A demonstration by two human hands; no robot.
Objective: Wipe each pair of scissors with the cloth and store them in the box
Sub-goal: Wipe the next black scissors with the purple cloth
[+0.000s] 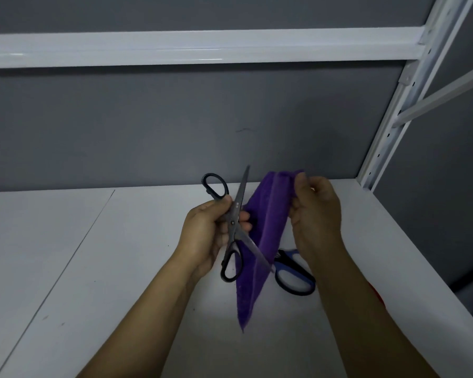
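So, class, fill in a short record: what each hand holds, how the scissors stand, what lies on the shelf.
left hand: grips black scissors near the pivot
black scissors: blades open
right hand: pinches purple cloth at its top
purple cloth: hangs down, lower blade crosses in front of it
white shelf: blue-handled scissors lie on it, partly behind cloth
box: not in view

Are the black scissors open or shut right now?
Open. The black scissors in the left hand form an X: one blade points up, the other down across the cloth.
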